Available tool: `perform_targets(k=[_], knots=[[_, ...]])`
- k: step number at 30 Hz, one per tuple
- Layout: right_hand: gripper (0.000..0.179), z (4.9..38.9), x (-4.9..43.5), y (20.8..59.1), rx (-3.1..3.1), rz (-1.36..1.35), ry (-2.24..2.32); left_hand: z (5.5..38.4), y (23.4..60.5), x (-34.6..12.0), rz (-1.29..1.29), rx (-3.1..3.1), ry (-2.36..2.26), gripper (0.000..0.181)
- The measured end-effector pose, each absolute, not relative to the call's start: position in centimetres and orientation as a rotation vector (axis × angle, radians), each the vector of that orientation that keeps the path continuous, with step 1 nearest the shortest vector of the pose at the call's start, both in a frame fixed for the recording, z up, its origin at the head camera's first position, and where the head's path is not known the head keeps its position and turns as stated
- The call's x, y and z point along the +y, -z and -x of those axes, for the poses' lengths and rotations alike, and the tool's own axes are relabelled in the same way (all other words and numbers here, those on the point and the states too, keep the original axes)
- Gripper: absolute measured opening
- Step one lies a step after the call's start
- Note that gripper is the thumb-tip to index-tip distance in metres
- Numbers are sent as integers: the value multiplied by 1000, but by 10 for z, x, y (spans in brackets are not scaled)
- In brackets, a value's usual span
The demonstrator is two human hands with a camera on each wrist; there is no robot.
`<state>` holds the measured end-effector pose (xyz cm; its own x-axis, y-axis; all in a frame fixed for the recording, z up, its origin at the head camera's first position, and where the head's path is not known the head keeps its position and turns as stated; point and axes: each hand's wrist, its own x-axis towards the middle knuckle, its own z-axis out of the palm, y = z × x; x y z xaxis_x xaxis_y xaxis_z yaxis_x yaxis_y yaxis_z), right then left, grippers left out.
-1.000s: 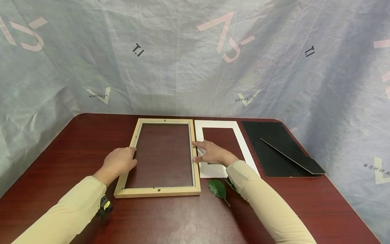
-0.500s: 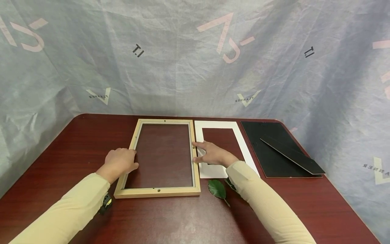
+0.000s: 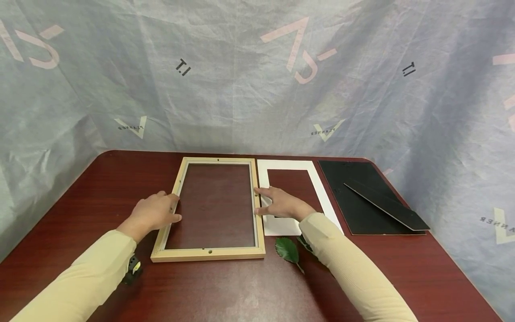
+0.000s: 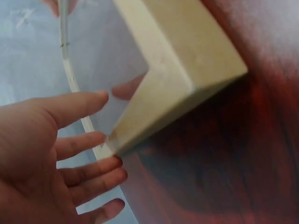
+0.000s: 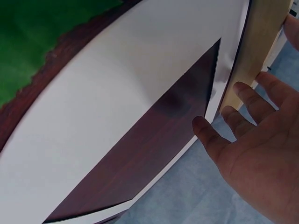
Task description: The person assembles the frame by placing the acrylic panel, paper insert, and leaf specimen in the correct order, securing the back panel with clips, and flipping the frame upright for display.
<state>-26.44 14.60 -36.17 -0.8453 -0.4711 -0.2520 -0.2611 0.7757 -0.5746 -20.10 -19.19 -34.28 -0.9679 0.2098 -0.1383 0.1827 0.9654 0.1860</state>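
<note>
A light wooden picture frame (image 3: 207,254) lies flat on the table, the table's red-brown showing through its middle. My left hand (image 3: 154,212) is at the frame's left rail, thumb reaching over the inner edge. In the left wrist view its fingers (image 4: 86,173) are spread and nearly straight beside the rail. My right hand (image 3: 283,203) rests at the right rail with thumb and forefinger apart. In the right wrist view, fingers (image 5: 254,105) extend loosely toward the wooden side. Beneath the right hand lies a white mat board (image 3: 277,227) with a rectangular window.
Two green leaves lie in front of the mat; one leaf (image 3: 286,249) shows fully, the other is partly under the right sleeve. At right is a black backing board (image 3: 346,205) with its stand flap (image 3: 388,205) raised. A grey printed curtain (image 3: 233,89) hangs behind the table (image 3: 225,290).
My left hand shifts slightly rightward over the rail, then back left, its fingers looser now. The right hand, frame, mat and leaves stay where they were.
</note>
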Motion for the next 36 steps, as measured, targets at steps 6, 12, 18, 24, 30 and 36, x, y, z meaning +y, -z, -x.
perform_targets(k=[6, 12, 18, 24, 30, 36], knots=[[75, 265, 146, 362, 2587, 573, 757, 209, 343, -213, -287, 2876, -460, 70], [75, 265, 146, 361, 2595, 598, 740, 213, 348, -233, -333, 2812, -601, 72], [76, 265, 146, 360, 2594, 588, 738, 212, 351, -241, -337, 2745, -632, 73], [75, 266, 147, 360, 2596, 593, 723, 211, 353, -243, -340, 2692, -644, 72], [75, 267, 147, 361, 2599, 601, 709, 211, 352, -244, -340, 2684, -645, 74], [75, 265, 146, 357, 2608, 620, 673, 212, 351, -243, -362, 2692, -608, 72]])
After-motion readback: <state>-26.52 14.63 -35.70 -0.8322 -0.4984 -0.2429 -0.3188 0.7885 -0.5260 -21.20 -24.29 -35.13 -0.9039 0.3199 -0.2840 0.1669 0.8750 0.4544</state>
